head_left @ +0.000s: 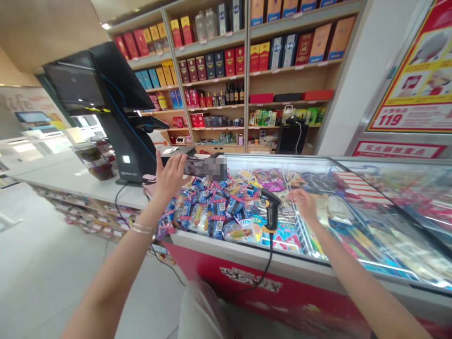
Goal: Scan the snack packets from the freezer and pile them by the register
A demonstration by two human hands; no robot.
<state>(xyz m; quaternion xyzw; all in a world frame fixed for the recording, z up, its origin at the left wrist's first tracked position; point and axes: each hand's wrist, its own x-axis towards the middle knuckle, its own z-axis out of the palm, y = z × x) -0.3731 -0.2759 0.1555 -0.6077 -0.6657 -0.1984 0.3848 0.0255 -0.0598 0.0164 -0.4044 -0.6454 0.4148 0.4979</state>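
My left hand (171,176) grips the left end of a dark phone (195,166), held level over the far side of a heap of packets. Part of the phone is blurred out. Blue-and-pink wrapped snack packets (217,209) lie piled on the chest freezer below it. My right hand (304,203) hovers over the glass with its fingers loosely stretched to the left and nothing seen in them. Just left of it, a black and yellow barcode scanner (271,212) rests near the front rim, its cable hanging down the front.
A till with a screen (123,89) stands on the white counter (67,179) at left, with jars (97,160) beside it. Shelves of boxed bottles (229,63) line the back. The freezer's sliding glass (399,207) and its red front (247,282) extend right.
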